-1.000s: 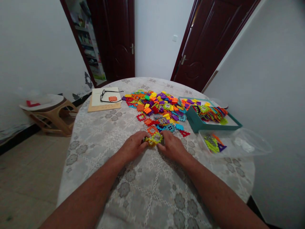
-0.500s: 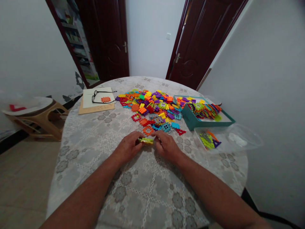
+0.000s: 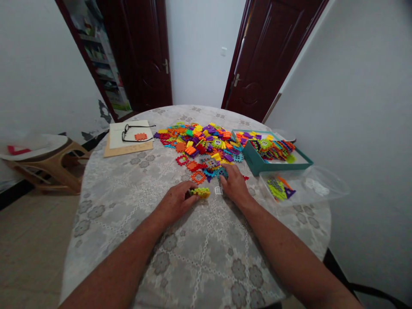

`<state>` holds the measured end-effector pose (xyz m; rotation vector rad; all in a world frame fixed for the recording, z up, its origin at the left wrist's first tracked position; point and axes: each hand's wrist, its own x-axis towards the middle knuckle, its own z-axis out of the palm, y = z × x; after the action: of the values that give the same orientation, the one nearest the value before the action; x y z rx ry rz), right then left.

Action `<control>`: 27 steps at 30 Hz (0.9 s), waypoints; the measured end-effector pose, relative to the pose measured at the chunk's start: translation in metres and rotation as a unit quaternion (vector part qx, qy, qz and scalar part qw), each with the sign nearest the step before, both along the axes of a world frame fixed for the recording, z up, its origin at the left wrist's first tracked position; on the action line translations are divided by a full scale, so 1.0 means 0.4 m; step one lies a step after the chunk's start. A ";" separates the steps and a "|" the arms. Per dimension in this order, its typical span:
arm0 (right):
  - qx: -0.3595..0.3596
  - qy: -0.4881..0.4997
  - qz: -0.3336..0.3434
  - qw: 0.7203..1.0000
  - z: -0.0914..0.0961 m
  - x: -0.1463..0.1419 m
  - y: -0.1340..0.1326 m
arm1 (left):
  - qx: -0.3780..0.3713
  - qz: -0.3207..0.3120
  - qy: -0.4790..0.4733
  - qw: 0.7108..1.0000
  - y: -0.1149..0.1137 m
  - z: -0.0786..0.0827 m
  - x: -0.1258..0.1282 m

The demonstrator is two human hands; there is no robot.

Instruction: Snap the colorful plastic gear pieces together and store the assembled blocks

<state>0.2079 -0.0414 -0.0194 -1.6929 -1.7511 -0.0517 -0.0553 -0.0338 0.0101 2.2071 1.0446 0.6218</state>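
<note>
My left hand rests on the round table and grips a small yellow-green assembly of interlocking plastic tiles by its left end. Off to the right, apart from the assembly, my right hand lies flat with its fingertips on a blue tile at the near edge of the big pile of coloured tiles. A small white grid piece lies on the cloth between the assembly and my right thumb.
A teal box with more tiles stands right of the pile. In front of it lies a clear plastic tray with a few pieces. Glasses and an orange tile sit on papers at far left. A stool stands left of the table.
My right hand has let go of the yellow-green assembly and moved forward and right to the pile's edge. My left hand still holds the assembly. A white grid piece now shows beside it.
</note>
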 end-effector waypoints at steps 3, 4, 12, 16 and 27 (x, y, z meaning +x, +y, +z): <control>0.039 0.037 0.087 0.995 0.011 -0.015 -0.010 | -0.001 0.010 -0.019 1.000 0.004 -0.009 -0.002; 0.041 0.044 0.115 0.992 0.015 -0.024 -0.015 | -0.004 0.012 -0.029 0.999 0.004 -0.011 -0.002; 0.012 0.083 0.314 0.946 0.036 -0.088 -0.057 | -0.013 0.036 -0.046 0.998 0.016 -0.025 -0.008; -0.018 0.111 0.329 0.938 0.055 -0.085 -0.068 | 0.022 -0.004 -0.036 0.999 0.024 -0.023 -0.013; 0.003 -0.051 -0.066 0.996 0.033 0.027 -0.010 | 0.001 0.008 0.004 1.000 0.013 -0.009 -0.007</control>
<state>0.2186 -0.0453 -0.0060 -1.8290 -1.7075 -0.2057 -0.0581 -0.0288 0.0065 2.2073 1.0666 0.6206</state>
